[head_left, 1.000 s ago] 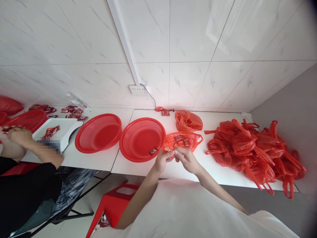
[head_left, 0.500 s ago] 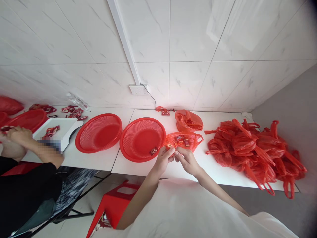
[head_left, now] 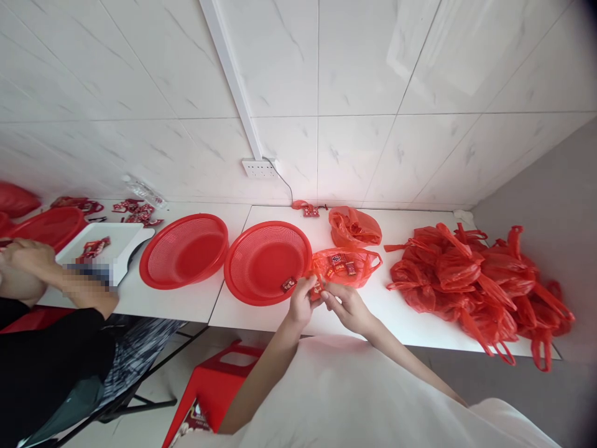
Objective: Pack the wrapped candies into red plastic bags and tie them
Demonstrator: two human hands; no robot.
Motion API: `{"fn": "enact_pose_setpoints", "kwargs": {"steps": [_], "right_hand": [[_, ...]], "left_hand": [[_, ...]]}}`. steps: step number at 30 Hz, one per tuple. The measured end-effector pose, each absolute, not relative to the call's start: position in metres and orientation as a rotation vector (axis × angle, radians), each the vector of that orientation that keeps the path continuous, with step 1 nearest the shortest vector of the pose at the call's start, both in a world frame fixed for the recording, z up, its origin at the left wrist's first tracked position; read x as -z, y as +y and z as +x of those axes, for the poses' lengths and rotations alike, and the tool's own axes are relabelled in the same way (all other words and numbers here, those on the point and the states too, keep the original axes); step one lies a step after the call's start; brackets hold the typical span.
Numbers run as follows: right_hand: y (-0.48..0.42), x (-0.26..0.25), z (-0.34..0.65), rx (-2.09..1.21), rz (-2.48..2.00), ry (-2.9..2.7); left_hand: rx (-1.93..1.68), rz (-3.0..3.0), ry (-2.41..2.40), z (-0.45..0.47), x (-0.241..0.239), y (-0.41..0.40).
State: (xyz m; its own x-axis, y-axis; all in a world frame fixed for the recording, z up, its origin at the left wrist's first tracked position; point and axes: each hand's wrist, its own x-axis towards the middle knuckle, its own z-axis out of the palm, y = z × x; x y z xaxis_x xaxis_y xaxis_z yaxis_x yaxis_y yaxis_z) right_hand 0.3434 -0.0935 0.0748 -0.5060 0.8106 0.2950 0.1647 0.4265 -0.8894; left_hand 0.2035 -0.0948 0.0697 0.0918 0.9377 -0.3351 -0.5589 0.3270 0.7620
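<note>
My left hand (head_left: 302, 302) and my right hand (head_left: 347, 306) meet at the near edge of the white table (head_left: 420, 323). Both pinch a small red packet (head_left: 316, 289) between their fingertips. Just behind them lies a red plastic bag (head_left: 346, 266) with several small packets inside. A red mesh basket (head_left: 267, 261) stands left of my hands, with one packet (head_left: 288, 285) on its near rim.
A second red basket (head_left: 184, 250) stands further left. A heap of tied red bags (head_left: 480, 283) covers the table's right end, and a single filled bag (head_left: 353, 226) sits behind. At far left another person's hands (head_left: 28, 258) work beside a white tray (head_left: 109, 246). A red stool (head_left: 212, 389) stands below.
My hands have drawn slightly toward me and left, with the packet now pinched between them below the bag's mouth.
</note>
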Motion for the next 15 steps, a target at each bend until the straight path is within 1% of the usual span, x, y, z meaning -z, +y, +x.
{"fn": "enact_pose_setpoints", "kwargs": {"steps": [4, 7, 15], "right_hand": [[-0.091, -0.071, 0.344, -0.942, -0.905, -1.958], [-0.09, -0.069, 0.344, -0.918, -0.952, -1.936], [-0.092, -0.072, 0.347, -1.286, -0.914, -1.789]], "left_hand": [[-1.165, 0.665, 0.926, 0.206, -0.072, -0.094], [-1.123, 0.748, 0.869, 0.204, -0.071, -0.092], [-1.017, 0.755, 0.799, 0.19, -0.069, -0.092]]}}
